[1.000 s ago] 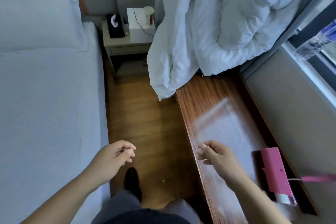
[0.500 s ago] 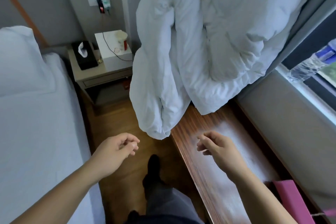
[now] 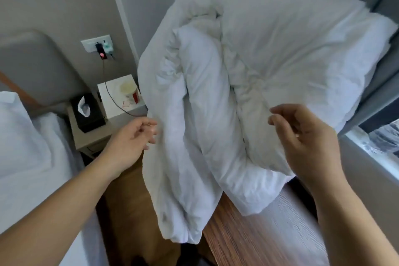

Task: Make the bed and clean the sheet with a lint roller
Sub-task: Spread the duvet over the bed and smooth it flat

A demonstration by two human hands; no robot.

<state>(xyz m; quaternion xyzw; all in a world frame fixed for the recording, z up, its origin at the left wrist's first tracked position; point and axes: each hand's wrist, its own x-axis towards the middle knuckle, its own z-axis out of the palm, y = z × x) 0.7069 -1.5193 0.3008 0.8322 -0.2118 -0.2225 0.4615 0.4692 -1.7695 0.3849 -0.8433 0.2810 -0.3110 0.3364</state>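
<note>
While both bare arms reach forward, the crumpled white padded duvet (image 3: 248, 97) sits heaped at 12 to 1 o'clock on the far end of the brown wood-grain bench (image 3: 265, 237), one fold hanging off the bench edge toward the floor at 6 o'clock. Left hand (image 3: 129, 142) at 9 o'clock of the duvet, fingers loosely curled and slightly apart, fingertips (image 3: 152, 129) right at the duvet's left edge; contact cannot be told, nothing gripped. Right hand (image 3: 306, 138) at 3 o'clock, in front of the duvet's right bulge, fingers loosely bent, thumb and forefinger close but pinching nothing. White-sheeted bed (image 3: 26, 157) at 8 to 9 o'clock, grey padded headboard (image 3: 36, 67) above it. Beige bedside table (image 3: 92, 134) at 10 o'clock between bed and duvet, carrying a black tissue box (image 3: 88, 112), a white square box (image 3: 121, 97) and a white paper cup with red print (image 3: 129, 92) on that box. White wall socket plate (image 3: 97, 43) at 11 o'clock, dark plug with red light in it.
</note>
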